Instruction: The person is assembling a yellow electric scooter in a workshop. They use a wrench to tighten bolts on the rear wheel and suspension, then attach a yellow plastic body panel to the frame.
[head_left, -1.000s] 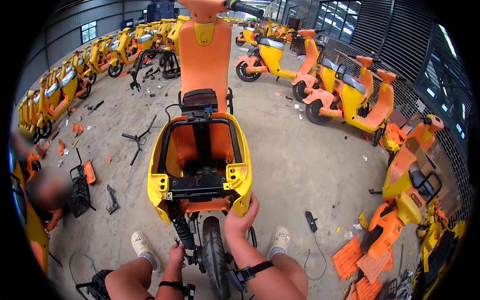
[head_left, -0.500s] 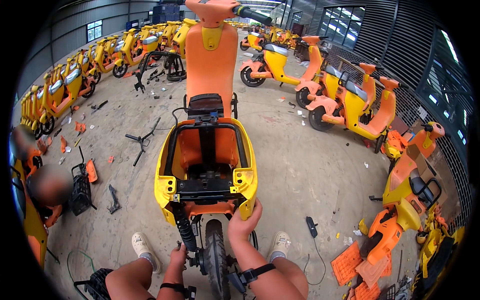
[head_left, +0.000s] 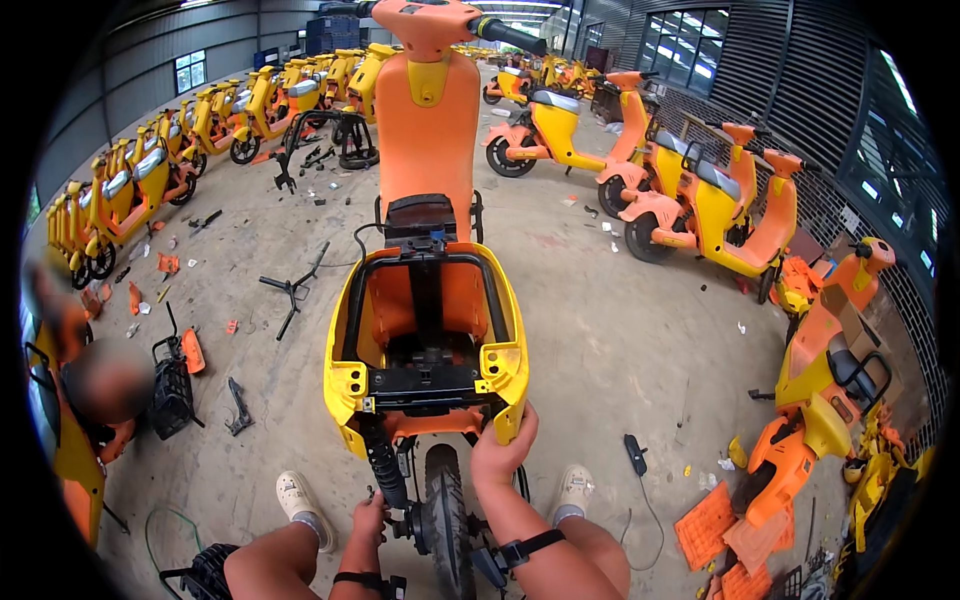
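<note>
In front of me stands a partly stripped electric scooter (head_left: 427, 150), its rear end towards me and its seat area an open bay. My right hand (head_left: 499, 457) is closed round the lower right corner of its yellow body panel (head_left: 512, 395). Beside the rear wheel (head_left: 446, 520), on its left, my left hand (head_left: 369, 517) is closed in a fist, close to the hub. A small dark tip sticks out above its fingers; the kind of thing is hidden. A black shock absorber (head_left: 384, 465) hangs just above that hand.
A black frame part (head_left: 290, 287) and a dark bracket (head_left: 239, 407) lie left on the concrete. To the right are a black box with a cable (head_left: 635, 455) and orange panels (head_left: 703, 522). Scooters (head_left: 560, 130) line both sides. Another person (head_left: 110, 400) is at far left.
The whole scene has shifted slightly right and down in the picture. Both hands keep their places on the scooter, with little visible movement.
</note>
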